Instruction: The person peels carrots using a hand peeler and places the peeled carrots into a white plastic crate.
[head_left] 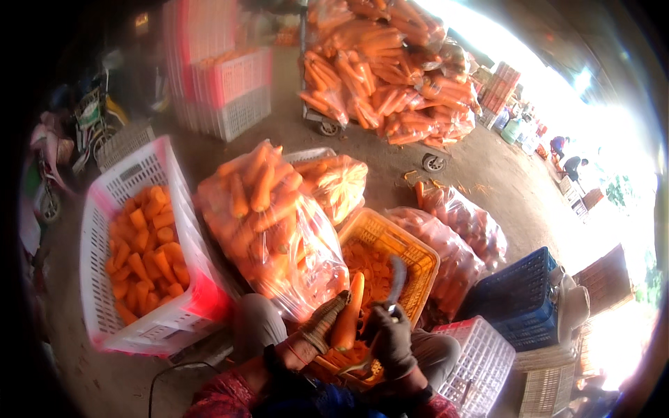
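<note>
In my gloved left hand (325, 324) is a peeled carrot (348, 313), its tip pointing up and away from me. My right hand (391, 341), in a dark glove, is closed round the handle of a curved knife (398, 279), whose blade stands up to the right of the carrot. Both hands are over the near part of an orange crate (425, 252) between my knees. Carrot trimmings (366, 263) lie inside that crate. Just beyond my left hand leans a big clear bag of carrots (279, 230).
To the left stands a white crate (182, 209) of cut carrots. Behind are a smaller carrot bag (334, 182) and a cart piled with bagged carrots (390, 70). On the right are filled bags (446, 251), a blue crate (516, 299) and a white basket (481, 362).
</note>
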Motion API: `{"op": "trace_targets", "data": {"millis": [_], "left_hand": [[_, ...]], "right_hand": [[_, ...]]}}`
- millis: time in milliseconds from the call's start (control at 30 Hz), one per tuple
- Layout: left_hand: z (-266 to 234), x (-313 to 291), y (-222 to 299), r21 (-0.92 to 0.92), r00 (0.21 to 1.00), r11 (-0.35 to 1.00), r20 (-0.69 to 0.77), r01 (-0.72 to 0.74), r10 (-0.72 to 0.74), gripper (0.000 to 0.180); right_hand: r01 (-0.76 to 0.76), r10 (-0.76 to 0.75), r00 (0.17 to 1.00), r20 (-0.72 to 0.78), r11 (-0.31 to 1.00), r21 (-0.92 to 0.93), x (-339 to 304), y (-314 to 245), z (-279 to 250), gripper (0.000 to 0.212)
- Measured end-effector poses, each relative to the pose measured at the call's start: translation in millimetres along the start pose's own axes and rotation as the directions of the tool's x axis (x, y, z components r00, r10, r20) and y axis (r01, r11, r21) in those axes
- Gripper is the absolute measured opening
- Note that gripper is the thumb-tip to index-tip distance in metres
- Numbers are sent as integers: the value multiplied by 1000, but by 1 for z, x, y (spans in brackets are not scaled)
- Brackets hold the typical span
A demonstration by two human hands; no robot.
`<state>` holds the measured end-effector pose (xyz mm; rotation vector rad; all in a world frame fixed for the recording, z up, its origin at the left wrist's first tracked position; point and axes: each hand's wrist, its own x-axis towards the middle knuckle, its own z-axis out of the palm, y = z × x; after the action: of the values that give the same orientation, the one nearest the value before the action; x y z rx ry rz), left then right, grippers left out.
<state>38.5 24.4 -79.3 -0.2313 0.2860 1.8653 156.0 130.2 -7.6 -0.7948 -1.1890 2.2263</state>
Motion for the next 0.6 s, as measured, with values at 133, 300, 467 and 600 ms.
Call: {"op": "trace_targets", "data": {"millis": [133, 300, 467, 600], "left_hand": [[6, 3, -11, 99, 992, 987, -33, 126, -124, 16], [-32, 25, -13, 377, 974, 924, 176, 69, -145, 29], [-39, 37, -11, -71, 970, 980, -140, 188, -196, 24], [-66, 55, -25, 252, 955, 966, -269, -58, 128, 34]], "right_hand": [[193, -222, 967, -122, 958, -212, 27, -54, -16, 19], [234, -330, 911, -247, 908, -348, 61, -24, 3, 24], [239, -350, 910, -221, 880, -410, 65, -3, 6, 24], [138, -201, 964, -172, 937, -322, 65, -4, 12, 19]]}}
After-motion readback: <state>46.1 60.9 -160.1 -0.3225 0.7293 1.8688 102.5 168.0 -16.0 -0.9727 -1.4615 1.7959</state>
